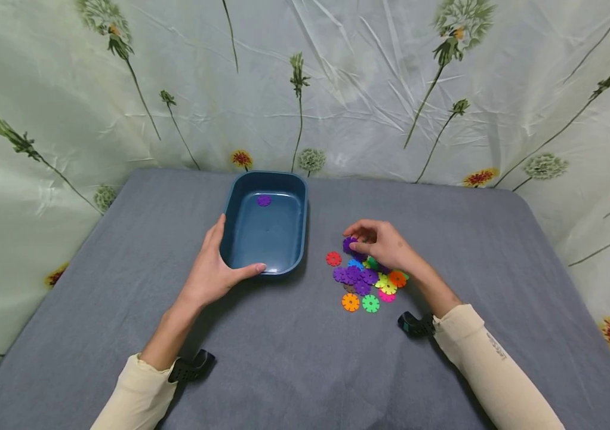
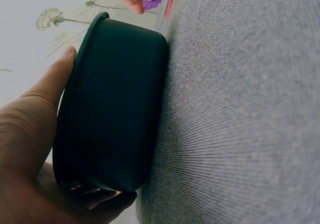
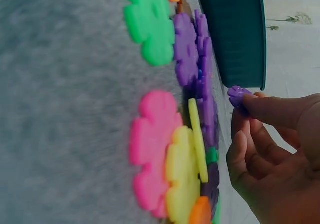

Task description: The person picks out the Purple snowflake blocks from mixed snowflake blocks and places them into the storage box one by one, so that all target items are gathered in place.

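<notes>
A dark blue plastic tub (image 1: 267, 239) stands on the cloth, with one purple notched disc (image 1: 264, 201) lying inside near its far end. My left hand (image 1: 210, 275) holds the tub's near left corner, thumb on the near rim and fingers along the side. To the right of the tub, my right hand (image 1: 382, 242) pinches a purple flower-shaped disc (image 3: 239, 99) between thumb and fingers, just above a loose pile. Purple discs (image 1: 353, 275) crowd the pile's middle. Around them lie a pink disc (image 3: 155, 154), a green disc (image 1: 370, 303) and several yellow, orange, blue and red ones.
A grey cloth (image 1: 283, 370) covers the table. Behind it hangs a pale curtain (image 1: 353, 89) printed with dandelions. Each wrist carries a black strap device, such as the right one (image 1: 415, 325).
</notes>
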